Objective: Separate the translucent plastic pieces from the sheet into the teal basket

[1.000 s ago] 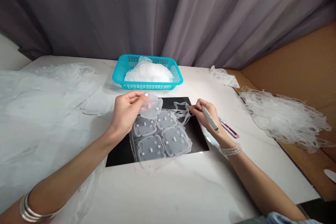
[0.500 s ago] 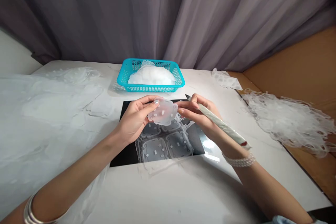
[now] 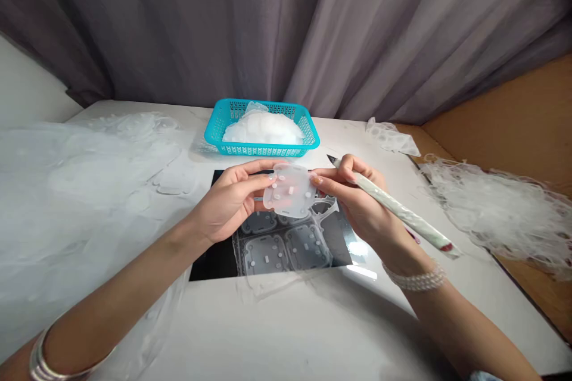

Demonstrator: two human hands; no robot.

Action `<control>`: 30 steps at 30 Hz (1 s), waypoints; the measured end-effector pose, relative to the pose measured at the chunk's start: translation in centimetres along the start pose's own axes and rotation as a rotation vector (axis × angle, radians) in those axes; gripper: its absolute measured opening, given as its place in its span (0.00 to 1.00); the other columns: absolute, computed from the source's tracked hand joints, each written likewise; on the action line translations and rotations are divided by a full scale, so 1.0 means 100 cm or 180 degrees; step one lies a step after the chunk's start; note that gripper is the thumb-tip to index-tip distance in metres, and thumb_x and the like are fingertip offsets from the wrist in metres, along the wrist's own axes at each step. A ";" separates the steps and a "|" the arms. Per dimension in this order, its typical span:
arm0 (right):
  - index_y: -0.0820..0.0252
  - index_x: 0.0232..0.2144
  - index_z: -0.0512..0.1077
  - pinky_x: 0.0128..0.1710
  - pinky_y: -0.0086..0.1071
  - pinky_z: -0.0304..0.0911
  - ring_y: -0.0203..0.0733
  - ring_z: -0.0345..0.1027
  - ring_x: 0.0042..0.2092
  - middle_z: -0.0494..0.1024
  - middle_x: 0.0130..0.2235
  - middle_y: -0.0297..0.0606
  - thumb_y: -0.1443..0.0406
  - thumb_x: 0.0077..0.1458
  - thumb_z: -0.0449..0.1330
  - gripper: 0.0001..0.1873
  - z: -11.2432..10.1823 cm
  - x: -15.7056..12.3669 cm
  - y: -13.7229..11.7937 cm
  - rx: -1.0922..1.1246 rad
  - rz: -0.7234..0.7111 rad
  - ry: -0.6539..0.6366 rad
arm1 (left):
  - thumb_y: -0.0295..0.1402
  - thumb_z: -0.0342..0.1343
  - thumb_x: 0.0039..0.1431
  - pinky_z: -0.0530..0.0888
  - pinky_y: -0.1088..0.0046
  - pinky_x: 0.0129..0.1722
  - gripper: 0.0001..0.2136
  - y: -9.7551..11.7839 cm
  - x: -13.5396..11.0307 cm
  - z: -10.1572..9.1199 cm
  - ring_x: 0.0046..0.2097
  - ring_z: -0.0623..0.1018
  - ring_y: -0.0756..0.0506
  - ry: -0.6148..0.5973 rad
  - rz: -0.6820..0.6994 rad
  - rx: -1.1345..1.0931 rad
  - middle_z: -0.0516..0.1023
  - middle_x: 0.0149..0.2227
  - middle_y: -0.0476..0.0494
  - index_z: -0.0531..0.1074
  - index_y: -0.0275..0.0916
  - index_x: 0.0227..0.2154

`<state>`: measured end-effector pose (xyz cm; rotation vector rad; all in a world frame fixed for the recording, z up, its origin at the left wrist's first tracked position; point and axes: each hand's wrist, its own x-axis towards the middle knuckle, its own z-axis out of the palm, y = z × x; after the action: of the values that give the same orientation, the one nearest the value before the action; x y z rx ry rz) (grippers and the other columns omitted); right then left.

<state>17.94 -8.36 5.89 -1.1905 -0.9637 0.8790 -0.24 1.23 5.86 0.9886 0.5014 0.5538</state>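
A translucent silicone piece [image 3: 291,191], roughly square with rounded corners and small raised marks, is held up between both hands. My left hand [image 3: 235,199] pinches its left edge between thumb and fingers. At its right edge, the thumb and fingertips of my right hand [image 3: 360,190] grip it. A craft knife [image 3: 397,211] with a pale wrapped handle and dark pointed tip is also tucked in my right hand, the tip facing up-left. Below lies a black mat [image 3: 210,259] carrying a translucent sheet [image 3: 268,256] with several similar pieces in it.
A blue plastic basket [image 3: 210,131] holding a white heap stands at the back. Translucent sheets [image 3: 80,190] cover the left of the white table [image 3: 250,333]. Stringy clear scraps [image 3: 504,208] are piled at right, with a perforated offcut [image 3: 393,137] behind. A grey curtain [image 3: 223,24] hangs beyond.
The silicone piece has turned flatter to my view, and my right fingers now grip its right edge. The craft knife has shifted slightly right along with my right hand.
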 end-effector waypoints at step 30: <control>0.57 0.22 0.57 0.28 0.28 0.71 0.35 0.71 0.33 0.75 0.29 0.31 0.68 0.51 0.70 0.22 -0.004 0.001 -0.002 0.0440 0.0328 -0.0012 | 0.29 0.64 0.55 0.81 0.74 0.37 0.10 -0.007 0.005 -0.007 0.38 0.83 0.45 -0.0081 -0.0593 0.0142 0.83 0.38 0.40 0.78 0.34 0.41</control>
<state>18.34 -8.48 6.10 -1.1280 -0.8364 1.0137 -0.11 1.70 4.83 0.9783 0.5785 0.3643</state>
